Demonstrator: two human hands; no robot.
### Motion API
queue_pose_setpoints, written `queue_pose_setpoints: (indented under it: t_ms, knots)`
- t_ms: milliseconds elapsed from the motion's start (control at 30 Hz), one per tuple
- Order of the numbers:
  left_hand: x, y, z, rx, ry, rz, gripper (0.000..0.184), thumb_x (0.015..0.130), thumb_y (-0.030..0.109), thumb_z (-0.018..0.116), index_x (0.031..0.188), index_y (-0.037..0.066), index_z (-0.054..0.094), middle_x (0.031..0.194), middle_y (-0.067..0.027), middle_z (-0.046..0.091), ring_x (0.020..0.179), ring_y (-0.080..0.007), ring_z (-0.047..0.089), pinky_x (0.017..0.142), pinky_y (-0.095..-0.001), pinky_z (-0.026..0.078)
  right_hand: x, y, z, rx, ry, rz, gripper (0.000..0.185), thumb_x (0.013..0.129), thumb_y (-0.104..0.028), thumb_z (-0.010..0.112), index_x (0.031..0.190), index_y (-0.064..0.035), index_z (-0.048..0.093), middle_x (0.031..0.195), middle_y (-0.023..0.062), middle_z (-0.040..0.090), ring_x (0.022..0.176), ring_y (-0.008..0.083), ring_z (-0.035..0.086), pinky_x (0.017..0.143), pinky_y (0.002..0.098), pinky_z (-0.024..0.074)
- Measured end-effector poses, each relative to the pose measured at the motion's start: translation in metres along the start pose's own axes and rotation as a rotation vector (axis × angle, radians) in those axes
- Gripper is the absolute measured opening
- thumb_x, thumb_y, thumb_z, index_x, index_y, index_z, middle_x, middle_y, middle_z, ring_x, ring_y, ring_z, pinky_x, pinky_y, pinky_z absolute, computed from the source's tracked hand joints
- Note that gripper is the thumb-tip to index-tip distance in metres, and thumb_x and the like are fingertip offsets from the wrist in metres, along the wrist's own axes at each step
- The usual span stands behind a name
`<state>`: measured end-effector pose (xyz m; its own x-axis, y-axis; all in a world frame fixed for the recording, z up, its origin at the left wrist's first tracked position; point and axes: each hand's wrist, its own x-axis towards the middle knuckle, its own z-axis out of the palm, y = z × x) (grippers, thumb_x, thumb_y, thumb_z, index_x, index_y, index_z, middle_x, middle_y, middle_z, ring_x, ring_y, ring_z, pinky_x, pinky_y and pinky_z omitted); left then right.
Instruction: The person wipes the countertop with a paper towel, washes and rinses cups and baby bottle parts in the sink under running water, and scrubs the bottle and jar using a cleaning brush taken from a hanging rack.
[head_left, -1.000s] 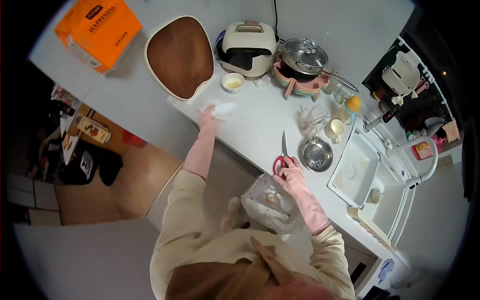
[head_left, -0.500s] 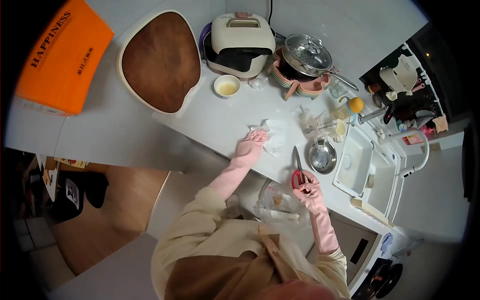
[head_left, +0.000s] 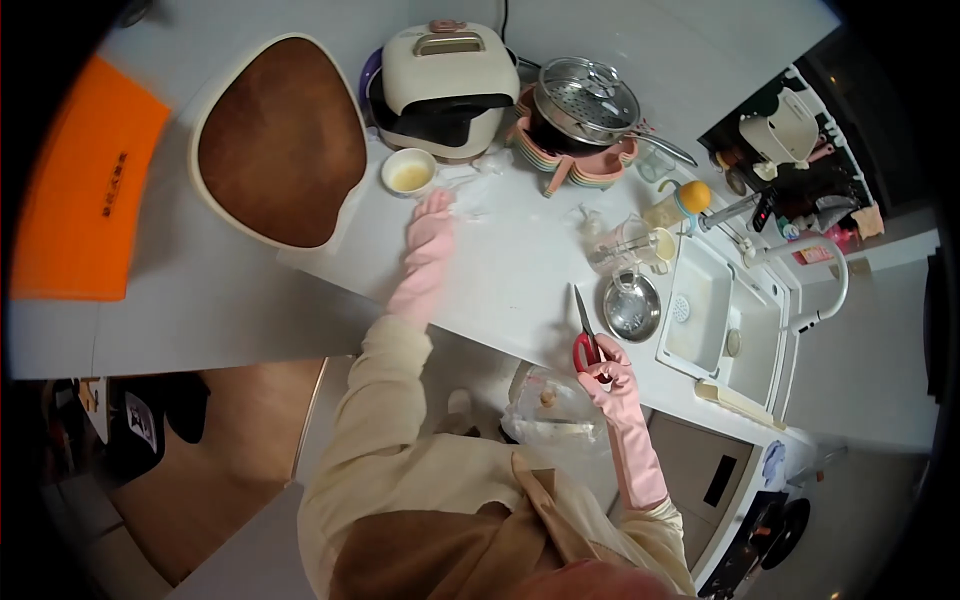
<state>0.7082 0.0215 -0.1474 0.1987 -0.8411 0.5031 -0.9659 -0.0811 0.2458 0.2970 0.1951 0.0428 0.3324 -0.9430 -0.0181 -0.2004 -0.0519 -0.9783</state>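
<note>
A: What does your right hand (head_left: 612,372) have?

B: Your pink-gloved right hand is closed on the red-handled scissors (head_left: 586,330); the blades point away from you, over the front part of the white counter (head_left: 510,270); the stainless-steel bowl (head_left: 607,300) lies just beside them, with the sink (head_left: 690,335) further to the right.

A: And your left hand (head_left: 433,215)?

B: It reaches forward in its pink glove, fingers at the thin white sheet (head_left: 474,192); blur hides how far they are bent, so I cannot tell whether you grip the sheet or press on it; the sheet lies crumpled near the small white bowl (head_left: 386,172) of yellowish liquid, in front of the cooker (head_left: 450,75).

A: What differs from half a second ago?

B: Your left hand and the sheet are now by the small white bowl; in that earlier frame they are mid-counter, closer to the scissors; your right hand keeps its hold, and the stainless-steel bowl stays beside the blades.
</note>
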Motion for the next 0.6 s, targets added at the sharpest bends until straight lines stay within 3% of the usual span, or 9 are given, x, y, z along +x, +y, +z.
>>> queue_pose_setpoints:
  t_ms: [133, 167, 233, 267, 300, 467, 533, 600]
  knots:
    - [0.001, -0.02, -0.021, 0.008, -0.093, 0.025, 0.038, 0.088, 0.017, 0.042, 0.125, 0.018, 0.051, 0.116, -0.0001, 0.053, 0.108, -0.0159, 0.05, 0.095, -0.0298, 0.039, -0.007, -0.002, -0.009, -0.039, 0.048, -0.006, 0.013, 0.066, -0.004, 0.079, 0.072, -0.0006, 0.068, 0.132, 0.0188, 0.048, 0.108, 0.0243, 0.056, 0.085, 0.0333, 0.046]
    - [0.0, -0.02, -0.02, 0.002, 0.021, 0.089, 0.036, 0.087, 0.017, 0.044, 0.122, 0.018, 0.052, 0.109, -0.0013, 0.054, 0.104, -0.0173, 0.05, 0.094, -0.0318, 0.04, -0.008, -0.005, -0.01, -0.039, 0.056, 0.003, 0.014, 0.066, -0.004, 0.079, 0.072, -0.0005, 0.068, 0.132, 0.0189, 0.048, 0.108, 0.0243, 0.056, 0.085, 0.0334, 0.046]
    - [-0.008, -0.005, -0.009, -0.414, -0.184, -0.181, 0.043, 0.09, 0.02, 0.042, 0.133, 0.018, 0.047, 0.127, -0.0027, 0.051, 0.12, -0.0193, 0.046, 0.104, -0.0325, 0.035, -0.011, -0.009, -0.011, -0.022, 0.065, 0.014, 0.014, 0.066, -0.003, 0.079, 0.073, -0.0005, 0.068, 0.132, 0.0192, 0.048, 0.108, 0.0245, 0.056, 0.085, 0.0335, 0.046]
    - [-0.015, 0.002, -0.008, -0.336, -0.328, -0.222, 0.044, 0.093, 0.022, 0.04, 0.136, 0.019, 0.045, 0.134, -0.0035, 0.048, 0.126, -0.0207, 0.043, 0.107, -0.0323, 0.032, -0.011, -0.012, -0.011, -0.005, 0.064, 0.016, 0.014, 0.066, -0.003, 0.079, 0.073, -0.0005, 0.068, 0.132, 0.0192, 0.048, 0.108, 0.0245, 0.056, 0.085, 0.0335, 0.046]
    - [-0.032, 0.004, 0.016, -0.605, -0.309, -0.302, 0.043, 0.094, 0.023, 0.039, 0.137, 0.02, 0.044, 0.137, -0.0035, 0.046, 0.129, -0.0207, 0.04, 0.109, -0.0313, 0.031, -0.01, -0.013, -0.01, 0.013, 0.06, 0.016, 0.014, 0.066, -0.003, 0.079, 0.073, -0.0005, 0.068, 0.132, 0.0193, 0.048, 0.108, 0.0245, 0.056, 0.085, 0.0335, 0.0459]
    - [-0.061, 0.058, -0.033, -0.432, -0.612, -0.133, 0.041, 0.096, 0.021, 0.036, 0.135, 0.017, 0.048, 0.141, -0.0049, 0.043, 0.132, -0.0196, 0.037, 0.11, -0.0305, 0.029, -0.01, -0.011, -0.008, -0.017, 0.063, -0.004, 0.014, 0.067, -0.003, 0.079, 0.076, -0.0012, 0.068, 0.131, 0.019, 0.049, 0.108, 0.024, 0.056, 0.084, 0.0331, 0.0459]
    - [-0.053, 0.047, -0.021, -0.695, -0.513, -0.289, 0.041, 0.096, 0.02, 0.036, 0.134, 0.016, 0.049, 0.143, -0.0054, 0.042, 0.134, -0.0191, 0.035, 0.111, -0.0301, 0.028, -0.01, -0.01, -0.009, -0.028, 0.055, 0.001, 0.014, 0.067, -0.003, 0.079, 0.076, -0.0014, 0.068, 0.131, 0.0188, 0.049, 0.108, 0.0238, 0.056, 0.084, 0.0331, 0.0459]
    - [-0.031, 0.021, 0.007, -1.112, -0.27, -0.499, 0.041, 0.095, 0.021, 0.037, 0.133, 0.012, 0.05, 0.141, -0.0077, 0.044, 0.132, -0.0204, 0.038, 0.111, -0.0313, 0.029, -0.009, -0.01, -0.009, -0.048, 0.043, 0.0, 0.014, 0.068, -0.004, 0.079, 0.075, -0.0017, 0.068, 0.131, 0.0187, 0.05, 0.109, 0.0233, 0.056, 0.084, 0.0328, 0.0459]
